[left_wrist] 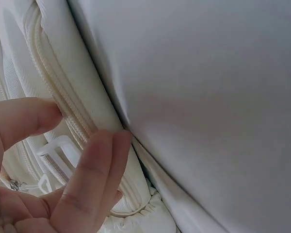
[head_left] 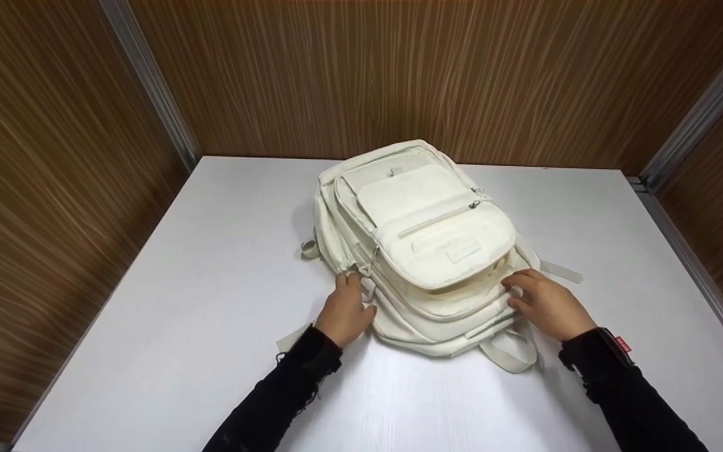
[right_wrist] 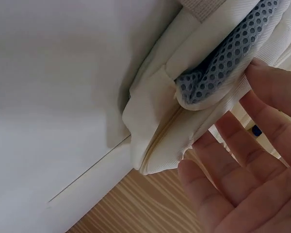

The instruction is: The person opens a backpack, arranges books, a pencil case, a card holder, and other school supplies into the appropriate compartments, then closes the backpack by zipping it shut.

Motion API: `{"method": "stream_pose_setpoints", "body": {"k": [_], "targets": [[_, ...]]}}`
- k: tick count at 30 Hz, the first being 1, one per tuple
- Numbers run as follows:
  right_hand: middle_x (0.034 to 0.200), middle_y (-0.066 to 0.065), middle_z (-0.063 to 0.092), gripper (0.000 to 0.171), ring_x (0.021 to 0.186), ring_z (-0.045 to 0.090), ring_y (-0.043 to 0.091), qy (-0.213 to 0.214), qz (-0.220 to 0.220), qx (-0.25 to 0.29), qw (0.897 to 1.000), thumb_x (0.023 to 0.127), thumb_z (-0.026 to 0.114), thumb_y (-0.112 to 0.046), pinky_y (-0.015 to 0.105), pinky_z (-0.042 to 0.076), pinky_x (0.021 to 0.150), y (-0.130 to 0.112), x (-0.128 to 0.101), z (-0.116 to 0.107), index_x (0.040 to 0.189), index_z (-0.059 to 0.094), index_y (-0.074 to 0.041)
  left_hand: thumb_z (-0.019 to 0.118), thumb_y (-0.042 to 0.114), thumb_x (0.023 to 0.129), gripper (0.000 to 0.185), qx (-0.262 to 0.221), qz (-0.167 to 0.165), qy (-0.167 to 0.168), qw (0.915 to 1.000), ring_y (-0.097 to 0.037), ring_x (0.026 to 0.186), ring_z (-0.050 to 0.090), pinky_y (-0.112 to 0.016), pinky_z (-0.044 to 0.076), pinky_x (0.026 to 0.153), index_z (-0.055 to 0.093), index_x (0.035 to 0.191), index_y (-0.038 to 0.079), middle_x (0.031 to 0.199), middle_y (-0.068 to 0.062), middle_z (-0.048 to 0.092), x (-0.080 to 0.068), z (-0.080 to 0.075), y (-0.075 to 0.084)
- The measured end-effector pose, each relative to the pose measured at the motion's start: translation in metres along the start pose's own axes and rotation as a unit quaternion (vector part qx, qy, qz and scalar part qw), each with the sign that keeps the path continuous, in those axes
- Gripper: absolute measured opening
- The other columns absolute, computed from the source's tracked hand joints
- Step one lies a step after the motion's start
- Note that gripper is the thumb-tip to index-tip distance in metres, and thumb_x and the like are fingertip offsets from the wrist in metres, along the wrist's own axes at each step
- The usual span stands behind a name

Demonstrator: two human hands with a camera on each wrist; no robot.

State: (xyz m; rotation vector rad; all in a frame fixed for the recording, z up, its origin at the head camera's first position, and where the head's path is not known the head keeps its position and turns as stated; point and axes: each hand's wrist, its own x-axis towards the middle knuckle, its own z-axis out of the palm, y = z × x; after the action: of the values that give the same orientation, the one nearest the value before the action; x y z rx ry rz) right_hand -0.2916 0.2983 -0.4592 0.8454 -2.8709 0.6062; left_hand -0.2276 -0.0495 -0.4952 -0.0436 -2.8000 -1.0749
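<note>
A cream backpack (head_left: 424,238) lies flat on the white table (head_left: 211,301), front pocket up. My left hand (head_left: 346,307) rests against its near left corner, close to a zipper pull (head_left: 363,270). In the left wrist view the fingers (left_wrist: 94,174) are fairly straight and touch the zipper seam of the backpack (left_wrist: 53,63), beside a clear plastic buckle (left_wrist: 56,155). My right hand (head_left: 540,301) lies on the near right edge. Seen from the right wrist, its straight fingers (right_wrist: 262,126) touch the backpack's rim (right_wrist: 155,97), where grey mesh (right_wrist: 223,63) shows.
Wood-panelled walls (head_left: 361,69) close in the table at the back and on both sides. A strap loop (head_left: 512,355) trails toward me, and another strap (head_left: 559,271) sticks out to the right. Bare tabletop lies left, right and in front of the bag.
</note>
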Motion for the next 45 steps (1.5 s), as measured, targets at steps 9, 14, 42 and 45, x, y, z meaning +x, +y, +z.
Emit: {"method": "stream_pose_setpoints", "body": {"k": [9,14,42,45], "targets": [[0.116,0.013,0.065,0.032,0.089,0.062,0.023,0.044,-0.029,-0.037,0.998,0.083,0.068,-0.005,0.042,0.052,0.077,-0.017,-0.007,0.005,0.116,0.066,-0.003,0.059,0.013,0.088,0.029,0.047,0.003,0.089,0.9949,-0.029,0.081,0.064,-0.043,0.053,0.068,0.062,0.112,-0.002,0.104,-0.016,0.063,0.017,-0.024,-0.009],[0.11,0.009,0.067,0.034,0.099,0.065,0.027,0.085,-0.098,-0.055,0.99,0.078,0.077,-0.014,0.044,0.053,0.085,-0.045,-0.014,0.02,0.11,0.07,-0.006,0.067,0.014,0.085,0.029,0.082,0.023,0.122,0.9888,-0.03,0.088,0.063,-0.043,0.054,0.07,0.063,0.108,-0.002,0.11,-0.018,0.058,0.031,-0.028,-0.018],[0.102,-0.003,0.067,0.033,0.088,0.065,0.014,0.072,-0.09,-0.072,0.991,0.072,0.082,-0.006,0.035,0.054,0.074,-0.049,-0.008,0.032,0.102,0.068,-0.012,0.069,0.007,0.074,0.009,0.186,0.078,0.133,0.9704,-0.028,0.072,0.06,-0.039,0.053,0.061,0.065,0.081,0.003,0.09,-0.008,0.058,0.034,-0.017,-0.01],[0.103,-0.003,0.067,0.035,0.089,0.064,0.014,0.069,-0.076,-0.063,0.993,0.072,0.081,-0.004,0.036,0.054,0.075,-0.042,-0.007,0.028,0.104,0.068,-0.013,0.07,0.009,0.073,0.011,0.199,0.086,0.138,0.9665,-0.029,0.071,0.06,-0.039,0.053,0.06,0.065,0.08,0.004,0.09,-0.007,0.058,0.03,-0.014,-0.007]]}}
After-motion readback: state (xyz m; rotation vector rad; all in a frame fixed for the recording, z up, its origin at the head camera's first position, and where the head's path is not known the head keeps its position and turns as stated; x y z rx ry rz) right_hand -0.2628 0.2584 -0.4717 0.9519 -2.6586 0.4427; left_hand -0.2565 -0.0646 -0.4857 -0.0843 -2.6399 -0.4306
